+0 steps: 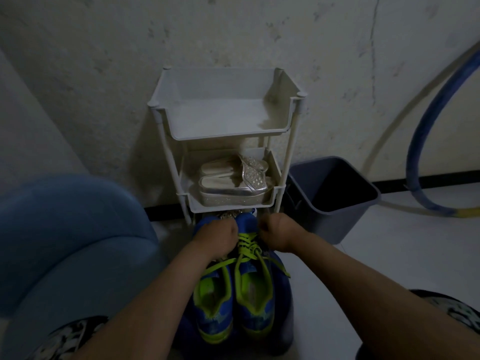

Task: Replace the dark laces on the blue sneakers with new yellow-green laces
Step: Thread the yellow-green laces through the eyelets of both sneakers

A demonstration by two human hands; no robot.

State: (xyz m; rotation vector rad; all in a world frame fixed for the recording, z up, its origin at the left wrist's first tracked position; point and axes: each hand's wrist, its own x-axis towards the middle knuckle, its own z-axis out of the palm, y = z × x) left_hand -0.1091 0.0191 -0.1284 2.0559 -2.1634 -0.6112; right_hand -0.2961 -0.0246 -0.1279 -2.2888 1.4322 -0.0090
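Two blue sneakers with yellow-green lining stand side by side on the floor, heels toward me: the left sneaker (211,305) and the right sneaker (255,302). Yellow-green laces (248,249) cross the right sneaker's front, and their loose ends trail over both shoes. My left hand (218,236) lies curled over the toe area of the left sneaker. My right hand (276,233) is curled at the toe end of the right sneaker, beside the lacing. The fingertips of both hands are hidden, so what they hold is unclear. No dark laces are visible.
A white tiered rack (223,131) stands against the wall just beyond the sneakers, with silver sandals (231,183) on its middle shelf. A dark bin (330,193) sits to the right. A blue cushioned seat (67,242) is at left, and a blue hoop (426,141) leans at right.
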